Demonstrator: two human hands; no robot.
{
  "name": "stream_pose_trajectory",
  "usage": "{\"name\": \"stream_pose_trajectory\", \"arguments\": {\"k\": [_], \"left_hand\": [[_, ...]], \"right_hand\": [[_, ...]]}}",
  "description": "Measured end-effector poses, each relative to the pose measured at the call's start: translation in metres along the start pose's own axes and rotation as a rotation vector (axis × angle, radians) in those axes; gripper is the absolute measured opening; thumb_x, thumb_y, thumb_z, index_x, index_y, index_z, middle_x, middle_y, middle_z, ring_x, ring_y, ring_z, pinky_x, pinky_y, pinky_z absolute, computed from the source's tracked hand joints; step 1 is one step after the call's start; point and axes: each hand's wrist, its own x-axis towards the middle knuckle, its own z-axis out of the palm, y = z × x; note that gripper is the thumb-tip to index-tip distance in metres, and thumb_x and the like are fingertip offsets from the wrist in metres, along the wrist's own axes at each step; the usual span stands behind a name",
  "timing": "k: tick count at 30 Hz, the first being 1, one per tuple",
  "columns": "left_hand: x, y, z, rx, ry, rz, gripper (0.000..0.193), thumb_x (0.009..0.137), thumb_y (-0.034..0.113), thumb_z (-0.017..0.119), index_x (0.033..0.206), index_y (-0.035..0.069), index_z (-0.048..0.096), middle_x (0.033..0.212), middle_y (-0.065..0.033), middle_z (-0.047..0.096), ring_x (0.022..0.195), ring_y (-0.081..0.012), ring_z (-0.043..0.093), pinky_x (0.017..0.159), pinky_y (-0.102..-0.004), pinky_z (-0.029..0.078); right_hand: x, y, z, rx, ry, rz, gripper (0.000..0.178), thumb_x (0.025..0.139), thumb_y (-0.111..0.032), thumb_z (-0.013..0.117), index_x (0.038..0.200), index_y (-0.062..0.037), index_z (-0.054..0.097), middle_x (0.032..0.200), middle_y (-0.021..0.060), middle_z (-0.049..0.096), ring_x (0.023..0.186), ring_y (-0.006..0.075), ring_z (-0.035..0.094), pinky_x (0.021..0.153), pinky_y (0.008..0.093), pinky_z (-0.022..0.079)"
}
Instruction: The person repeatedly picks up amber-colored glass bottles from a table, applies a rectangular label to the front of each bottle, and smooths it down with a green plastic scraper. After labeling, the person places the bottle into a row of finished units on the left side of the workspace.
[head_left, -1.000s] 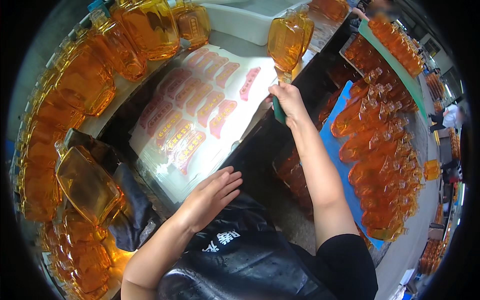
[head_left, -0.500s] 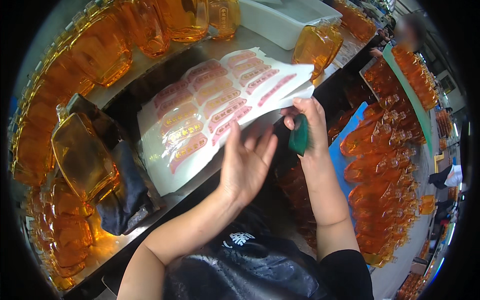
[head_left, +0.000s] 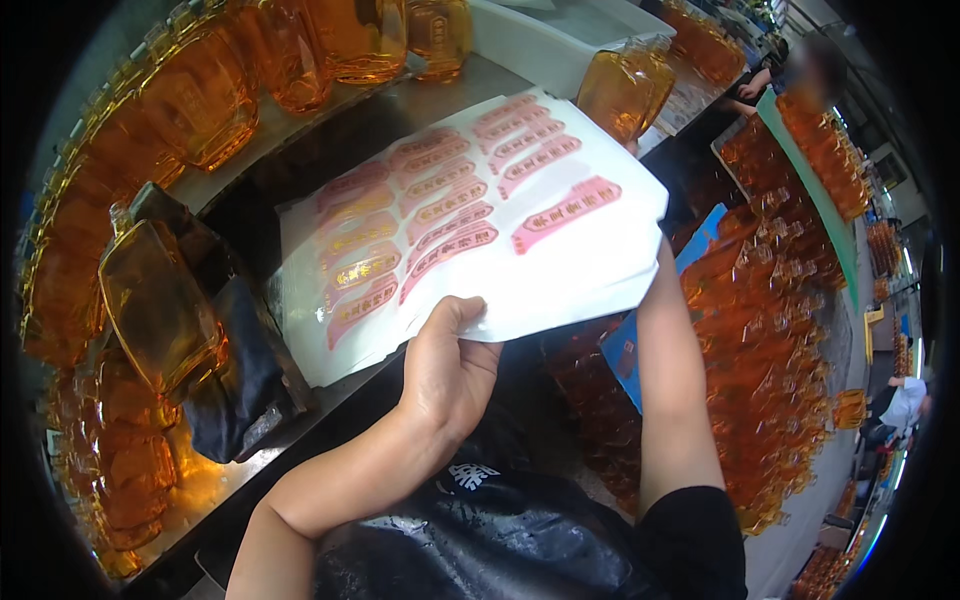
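A white sheet of pink labels with gold lettering (head_left: 590, 275) lies over a stack of such sheets on the worktable, its right side raised. My left hand (head_left: 447, 350) is closed on its near edge, thumb on top and fingers underneath. Only the wrist of my right hand (head_left: 656, 282) shows at the right edge; its fingers are hidden behind the sheet. Left of the sheets, a flat glass bottle of amber liquid (head_left: 160, 300) leans on a dark cloth-covered rest (head_left: 240, 375).
Rows of amber bottles (head_left: 195, 105) curve along the table's far and left sides. A white plastic bin (head_left: 540, 50) stands at the back beside another bottle (head_left: 625, 92). Many more bottles (head_left: 750, 350) stand to my right, near a blue board (head_left: 622, 365). A person (head_left: 815, 75) is farther back.
My left hand has closed on the sheet's near edge. The sheet's right side has swung toward me, and my right hand has passed behind it. The green piece it held is out of sight.
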Motion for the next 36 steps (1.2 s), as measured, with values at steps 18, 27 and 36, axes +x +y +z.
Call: {"name": "stream_pose_trajectory", "arguments": {"k": [18, 27, 36], "left_hand": [[-0.038, 0.007, -0.048, 0.25, -0.001, -0.127, 0.02, 0.086, 0.008, 0.055, 0.104, 0.0, 0.058, 0.101, -0.0085, 0.064, 0.096, -0.0211, 0.062, 0.091, -0.035, 0.049], [0.043, 0.099, 0.051, 0.796, -0.102, 0.09, 0.028, 0.077, 0.014, 0.062, 0.101, -0.001, 0.059, 0.087, -0.0125, 0.062, 0.071, -0.0225, 0.064, 0.066, -0.0404, 0.056], [0.144, 0.188, 0.091, 1.699, -0.19, 0.264, 0.033, 0.068, 0.016, 0.068, 0.099, 0.006, 0.062, 0.105, -0.0113, 0.058, 0.094, -0.0264, 0.057, 0.08, -0.0415, 0.047]], "right_hand": [[-0.117, -0.138, 0.054, -0.008, -0.352, -0.483, 0.038, 0.078, -0.011, 0.062, 0.113, 0.0033, 0.062, 0.098, 0.0116, 0.07, 0.082, 0.0158, 0.069, 0.077, 0.029, 0.057], [-0.185, -0.11, 0.051, 0.096, 0.456, -0.829, 0.026, 0.081, -0.007, 0.059, 0.106, 0.0009, 0.06, 0.092, 0.0087, 0.063, 0.079, 0.015, 0.062, 0.074, 0.0284, 0.053], [-0.164, 0.006, 0.176, 0.108, 0.264, -1.186, 0.03, 0.088, 0.005, 0.06, 0.117, 0.0, 0.056, 0.104, 0.0107, 0.063, 0.085, 0.0126, 0.061, 0.071, 0.0278, 0.053]]}}
